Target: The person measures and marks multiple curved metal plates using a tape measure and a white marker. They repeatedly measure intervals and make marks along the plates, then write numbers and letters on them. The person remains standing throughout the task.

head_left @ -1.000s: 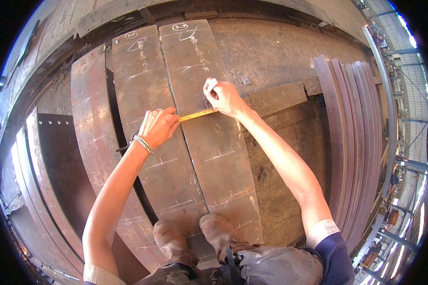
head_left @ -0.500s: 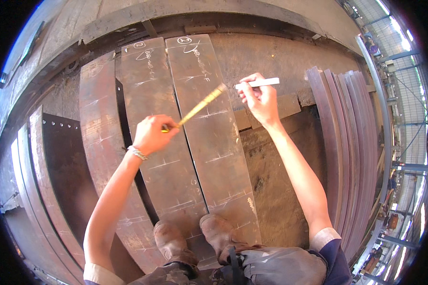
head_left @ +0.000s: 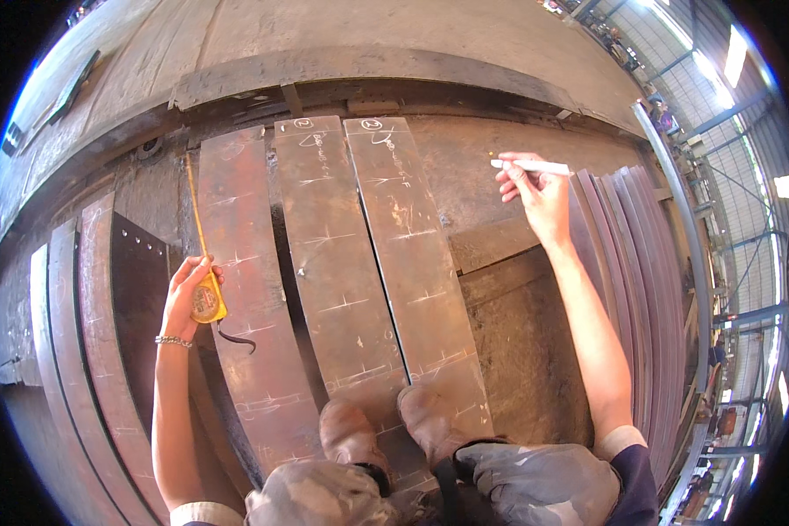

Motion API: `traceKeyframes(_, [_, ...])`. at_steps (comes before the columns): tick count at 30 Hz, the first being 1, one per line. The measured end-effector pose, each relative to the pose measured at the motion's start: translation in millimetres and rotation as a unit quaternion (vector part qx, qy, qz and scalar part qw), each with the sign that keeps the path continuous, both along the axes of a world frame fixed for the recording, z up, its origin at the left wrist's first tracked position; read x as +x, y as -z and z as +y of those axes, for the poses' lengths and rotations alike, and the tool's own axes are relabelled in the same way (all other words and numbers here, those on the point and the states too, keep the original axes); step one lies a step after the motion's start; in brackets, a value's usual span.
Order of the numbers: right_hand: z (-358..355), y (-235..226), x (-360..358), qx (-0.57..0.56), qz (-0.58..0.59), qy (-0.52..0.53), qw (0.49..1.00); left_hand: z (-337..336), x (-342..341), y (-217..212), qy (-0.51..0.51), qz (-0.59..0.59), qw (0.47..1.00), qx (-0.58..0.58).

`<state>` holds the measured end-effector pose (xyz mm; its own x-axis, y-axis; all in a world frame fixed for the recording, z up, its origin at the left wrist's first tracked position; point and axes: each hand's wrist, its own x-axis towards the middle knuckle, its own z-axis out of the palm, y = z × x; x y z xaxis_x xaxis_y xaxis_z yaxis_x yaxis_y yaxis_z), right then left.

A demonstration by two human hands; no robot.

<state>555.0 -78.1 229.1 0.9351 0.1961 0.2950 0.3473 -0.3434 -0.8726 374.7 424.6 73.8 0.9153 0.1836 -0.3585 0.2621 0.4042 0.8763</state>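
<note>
Three chalk-marked curved steel plates (head_left: 342, 263) side by side underfoot. Left hand (head_left: 187, 294) gripping one yellow tape measure (head_left: 207, 302), blade extended upward; right hand (head_left: 535, 188) pinching one white marker (head_left: 530, 165).

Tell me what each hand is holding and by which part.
The left hand grips the yellow tape measure by its case, blade extended. The right hand pinches the white marker near its middle with its fingers.

A yellow tape measure (head_left: 209, 301) with a yellow blade, a white marker (head_left: 531, 166), rust-brown steel plates (head_left: 342, 263) crossed with pale chalk marks — and dusty brown boots (head_left: 351, 438) below grey trousers (head_left: 535, 482); a silver bracelet (head_left: 173, 341) and a dark blue sleeve (head_left: 636, 473)
</note>
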Motion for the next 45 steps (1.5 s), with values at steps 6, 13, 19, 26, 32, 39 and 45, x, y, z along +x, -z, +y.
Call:
traceKeyframes(6, [35, -61, -2, -0.072, -0.063, 0.005, 0.995, 11, -14, -28, -0.068, 0.008, 0.998, -0.012])
traceKeyframes(13, [78, -55, 43, 0.023, -0.022, -0.056, 0.998, 19, 8, -59, -0.060, 0.002, 0.997, 0.052])
traceKeyframes(19, [125, -8, 99, 0.099, 0.039, -0.141, 0.984, 19, 35, -114, -0.080, 0.051, 0.983, 0.159])
traceKeyframes(26, [167, 26, 134, 0.195, 0.083, -0.203, 0.956, 2, 51, -169, -0.069, 0.105, 0.948, 0.294])
traceKeyframes(32, [180, 52, 155, 0.237, 0.090, -0.207, 0.945, -20, 71, -202, -0.087, 0.130, 0.918, 0.364])
traceKeyframes(39, [178, 71, 181, 0.304, 0.113, -0.197, 0.925, -33, 93, -240, -0.046, 0.159, 0.888, 0.428])
traceKeyframes(45, [135, 100, 202, 0.288, 0.114, -0.138, 0.941, -62, 143, -235, 0.158, 0.130, 0.853, 0.481])
